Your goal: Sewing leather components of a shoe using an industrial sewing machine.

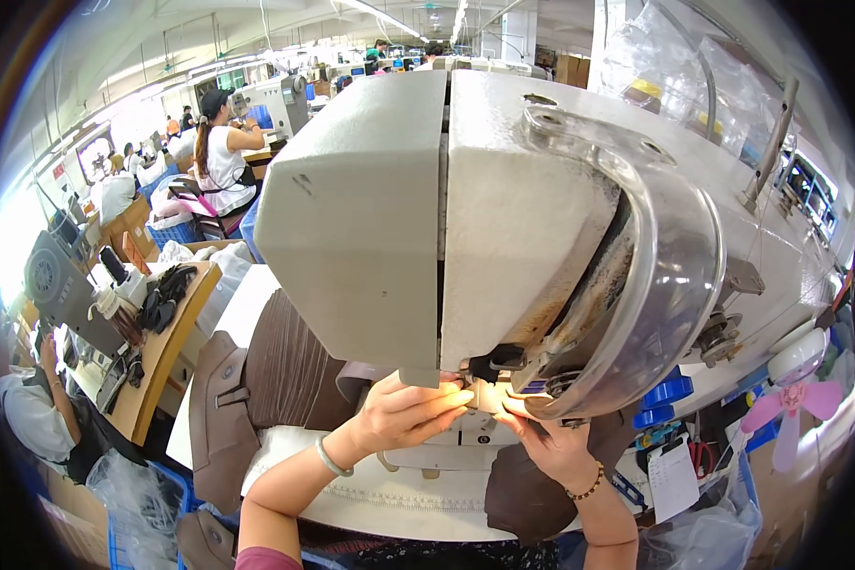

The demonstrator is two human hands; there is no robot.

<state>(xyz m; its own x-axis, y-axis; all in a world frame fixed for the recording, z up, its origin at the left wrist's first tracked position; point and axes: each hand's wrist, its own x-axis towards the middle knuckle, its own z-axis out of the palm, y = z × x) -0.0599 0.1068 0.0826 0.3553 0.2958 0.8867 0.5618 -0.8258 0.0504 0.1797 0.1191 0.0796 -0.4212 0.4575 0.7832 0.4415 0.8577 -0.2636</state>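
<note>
A large off-white sewing machine head (370, 199) fills the middle of my view. Below it, by the needle area, my left hand (404, 413) is closed, fingertips pinched together; what they hold is too small to make out. My right hand (553, 448) meets it from the other side, fingers bent in by the lit spot under the machine, their grip partly hidden. A brown leather-like piece (527, 494) lies beneath my right hand and wrist. Left of my left hand, a stack of brown pieces (294, 370) rests beside a brown flap with a button-like fitting (223, 408).
A curved clear guard (679, 256) juts from the machine's right side. A pink fan (790, 404) and a white paper slip (673, 480) are at right. On the left stand a wooden-edged table (166, 351) and a blue crate (176, 484). Another person (223, 157) works farther back.
</note>
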